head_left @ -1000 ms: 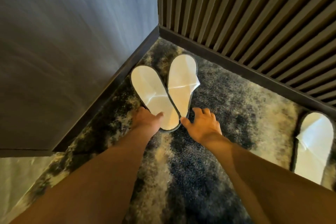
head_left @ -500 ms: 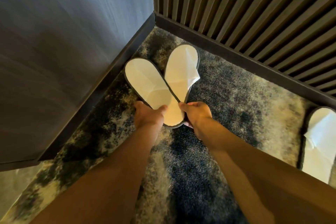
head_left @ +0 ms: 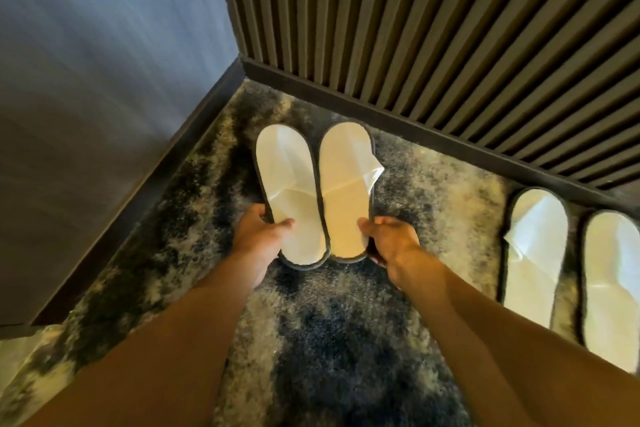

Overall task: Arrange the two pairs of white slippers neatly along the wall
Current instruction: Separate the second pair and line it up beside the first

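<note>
We see two pairs of white slippers on a mottled dark-and-cream carpet (head_left: 339, 340), in a corner where a smooth grey wall (head_left: 104, 62) meets a ribbed brown slatted wall (head_left: 433, 28).

The near pair sits in front of us, toes pointing toward the slatted wall's dark skirting board (head_left: 398, 118). The left slipper (head_left: 287, 191) and the right slipper (head_left: 346, 184) lie side by side, their inner edges touching along most of their length. Each is a flat, open-heeled slipper of plain white cloth with a thin dark trim around the sole. The toe band of the right one is creased and sticks out past its outer edge.

Our left hand (head_left: 258, 239) grips the outer heel edge of the left slipper, thumb on the insole and fingers (head_left: 256, 211) curled around the rim. Our right hand (head_left: 391, 239) does the same on the right slipper: thumb on the insole, the other fingers tucked below the edge, out of sight.

The second pair (head_left: 571, 270) lies well apart to the right, close to the skirting, the two slippers parallel with a narrow strip of carpet between them. They look blurred near the frame edge.
</note>
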